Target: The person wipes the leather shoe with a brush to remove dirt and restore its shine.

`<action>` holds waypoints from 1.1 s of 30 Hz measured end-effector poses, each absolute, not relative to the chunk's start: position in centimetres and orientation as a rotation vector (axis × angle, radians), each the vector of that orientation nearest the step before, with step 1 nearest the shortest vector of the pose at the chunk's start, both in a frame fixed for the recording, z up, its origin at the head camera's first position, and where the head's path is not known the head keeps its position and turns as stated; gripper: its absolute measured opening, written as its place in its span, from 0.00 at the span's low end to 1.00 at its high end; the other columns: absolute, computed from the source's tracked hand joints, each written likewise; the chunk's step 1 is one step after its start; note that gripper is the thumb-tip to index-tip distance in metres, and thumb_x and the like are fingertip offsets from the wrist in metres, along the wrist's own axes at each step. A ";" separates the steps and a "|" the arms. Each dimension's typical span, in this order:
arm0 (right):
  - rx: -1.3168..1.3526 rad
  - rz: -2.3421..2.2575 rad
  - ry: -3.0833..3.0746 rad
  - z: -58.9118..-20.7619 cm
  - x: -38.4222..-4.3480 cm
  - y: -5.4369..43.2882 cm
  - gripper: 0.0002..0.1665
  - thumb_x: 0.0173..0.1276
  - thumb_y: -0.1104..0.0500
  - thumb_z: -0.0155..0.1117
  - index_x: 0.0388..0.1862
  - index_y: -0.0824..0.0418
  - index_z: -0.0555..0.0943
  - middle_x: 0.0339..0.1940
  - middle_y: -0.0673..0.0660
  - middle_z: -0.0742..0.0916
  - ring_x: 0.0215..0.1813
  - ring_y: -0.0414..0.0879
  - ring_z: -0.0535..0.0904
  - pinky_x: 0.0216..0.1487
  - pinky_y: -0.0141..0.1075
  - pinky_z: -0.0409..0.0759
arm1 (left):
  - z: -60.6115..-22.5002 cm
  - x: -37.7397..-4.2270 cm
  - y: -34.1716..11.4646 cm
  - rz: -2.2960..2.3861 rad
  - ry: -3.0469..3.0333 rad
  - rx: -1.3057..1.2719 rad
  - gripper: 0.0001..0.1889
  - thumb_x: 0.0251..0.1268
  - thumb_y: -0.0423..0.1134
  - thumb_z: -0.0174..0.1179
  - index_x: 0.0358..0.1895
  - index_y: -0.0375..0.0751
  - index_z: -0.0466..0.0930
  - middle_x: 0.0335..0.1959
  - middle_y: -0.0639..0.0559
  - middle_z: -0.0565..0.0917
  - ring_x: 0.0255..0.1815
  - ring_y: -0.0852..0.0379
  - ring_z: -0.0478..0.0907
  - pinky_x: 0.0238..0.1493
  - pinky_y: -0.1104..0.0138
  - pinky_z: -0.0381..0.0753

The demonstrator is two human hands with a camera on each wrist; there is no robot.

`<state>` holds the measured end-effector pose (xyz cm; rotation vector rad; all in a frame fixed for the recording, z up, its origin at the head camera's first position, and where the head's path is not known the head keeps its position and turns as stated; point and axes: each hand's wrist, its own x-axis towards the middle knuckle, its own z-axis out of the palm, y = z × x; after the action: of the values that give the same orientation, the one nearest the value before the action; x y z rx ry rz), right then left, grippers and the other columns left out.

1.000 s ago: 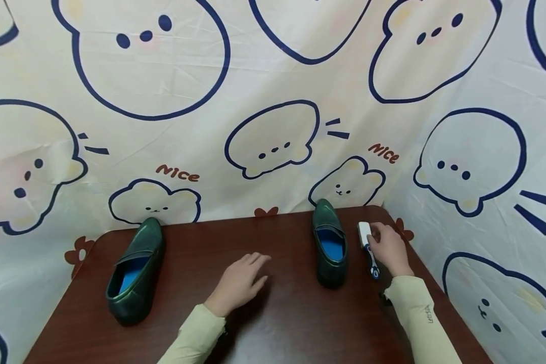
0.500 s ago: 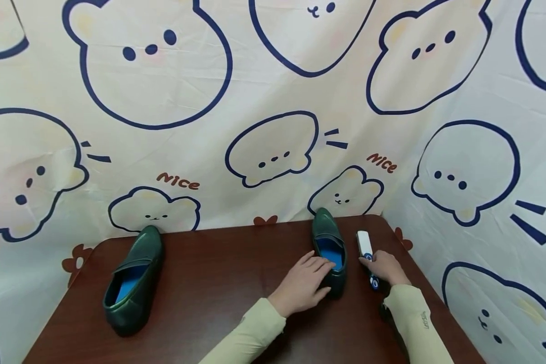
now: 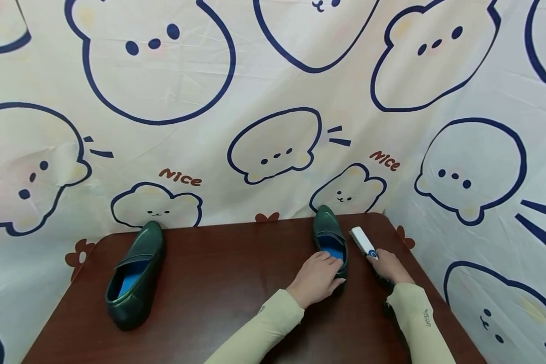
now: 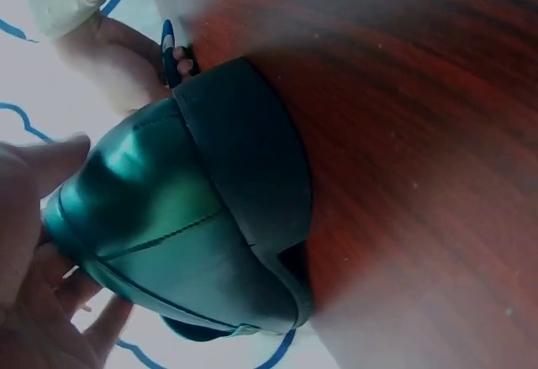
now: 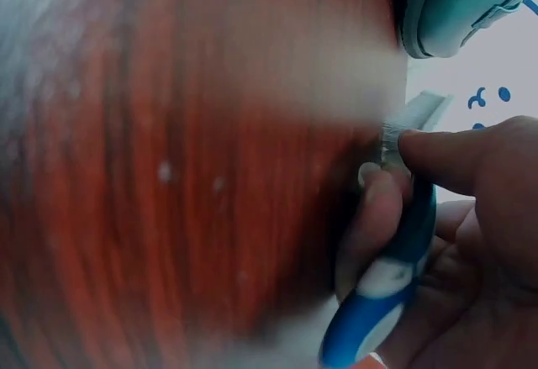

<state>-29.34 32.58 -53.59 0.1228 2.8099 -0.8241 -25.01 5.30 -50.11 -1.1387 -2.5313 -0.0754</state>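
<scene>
A dark green loafer with a blue insole stands on the right of the table, its toe away from me. My left hand grips its heel end, the fingers over the opening. Close up in the left wrist view, the heel of the loafer shows between thumb and fingers. Just right of this shoe, my right hand holds a brush with a white head and a blue-and-white handle. Bristles and the curled fingers round the handle appear in the right wrist view.
The matching green loafer stands at the left of the brown wooden table. Behind the table and along its right side hangs a pale cloth printed with cartoon bears. The toes of both shoes lie near the back edge.
My left hand has moved right from mid-table onto the right loafer's heel. My right hand has taken hold of the brush by its handle, and the brush head has swung left towards the shoe.
</scene>
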 end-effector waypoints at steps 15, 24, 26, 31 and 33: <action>0.106 -0.703 2.821 -53.5 -29.7 32.4 0.21 0.85 0.56 0.46 0.58 0.77 0.67 0.32 0.63 0.78 0.27 0.50 0.74 0.30 0.40 0.73 | -49.8 -26.1 3.2 -0.292 -2.542 -1.245 0.12 0.73 0.49 0.65 0.52 0.51 0.83 0.48 0.59 0.89 0.48 0.61 0.79 0.56 0.72 0.79; 0.106 -0.737 2.789 -53.6 -29.5 32.9 0.22 0.85 0.56 0.45 0.59 0.77 0.64 0.35 0.65 0.77 0.27 0.51 0.75 0.29 0.41 0.75 | -49.7 -27.2 -1.0 -0.436 -2.517 -1.247 0.12 0.74 0.48 0.65 0.54 0.51 0.85 0.50 0.59 0.89 0.54 0.59 0.83 0.63 0.65 0.79; 0.098 -0.736 2.786 -53.7 -29.7 32.9 0.23 0.85 0.57 0.45 0.60 0.78 0.64 0.36 0.66 0.78 0.27 0.51 0.76 0.30 0.41 0.75 | -49.7 -27.4 -2.4 -0.450 -2.504 -1.254 0.09 0.73 0.48 0.65 0.51 0.53 0.84 0.47 0.60 0.89 0.49 0.61 0.81 0.54 0.66 0.81; 0.090 -0.726 2.785 -53.7 -29.9 33.1 0.24 0.85 0.57 0.45 0.62 0.79 0.63 0.38 0.68 0.79 0.27 0.51 0.78 0.31 0.42 0.77 | -49.5 -28.0 -6.7 -0.518 -2.560 -1.297 0.06 0.73 0.46 0.66 0.47 0.53 0.82 0.45 0.60 0.86 0.47 0.62 0.78 0.44 0.69 0.81; 0.094 -0.726 2.782 -53.8 -29.8 33.2 0.24 0.85 0.56 0.45 0.62 0.78 0.63 0.39 0.68 0.79 0.27 0.51 0.78 0.31 0.42 0.77 | -49.2 -28.2 -8.5 -0.545 -2.591 -1.303 0.07 0.72 0.45 0.67 0.48 0.52 0.83 0.45 0.59 0.85 0.46 0.62 0.78 0.43 0.69 0.82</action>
<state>-29.83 33.15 -53.78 0.0936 2.7825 -0.7262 -28.21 -8.55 -49.16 -1.3033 -2.5912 -0.5445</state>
